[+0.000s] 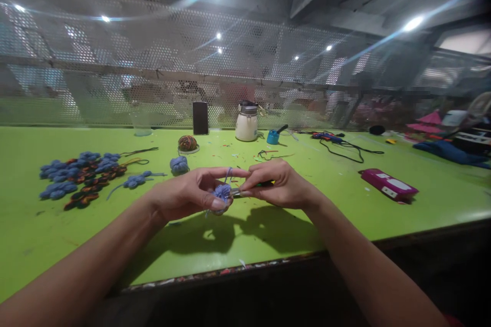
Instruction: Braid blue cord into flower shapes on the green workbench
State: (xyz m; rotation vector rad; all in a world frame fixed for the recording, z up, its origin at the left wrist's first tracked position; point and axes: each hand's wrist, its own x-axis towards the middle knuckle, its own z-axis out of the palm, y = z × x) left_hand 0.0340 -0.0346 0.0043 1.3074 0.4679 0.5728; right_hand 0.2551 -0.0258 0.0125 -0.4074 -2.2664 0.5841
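Observation:
Between thumb and fingers, my left hand [192, 191] pinches a small blue crochet piece [222, 193], with a strand of blue yarn running up over its raised index finger. My right hand [278, 184] grips a crochet hook [237, 192], its metal shaft meeting the right side of the piece. Most of the hook's handle is hidden by the fingers. Behind my left hand lies a ball of blue yarn [179, 165]. A loose blue crocheted flower [137, 180] with yarn tails rests further left.
Blue and dark multicoloured crocheted flowers [82, 176] are heaped at left. Farther back stand a multicoloured yarn ball [187, 143], a dark upright phone-like slab [200, 118], a white bottle [246, 123] and a blue pot [273, 137]. At right are a cable [355, 149] and a magenta box [388, 185].

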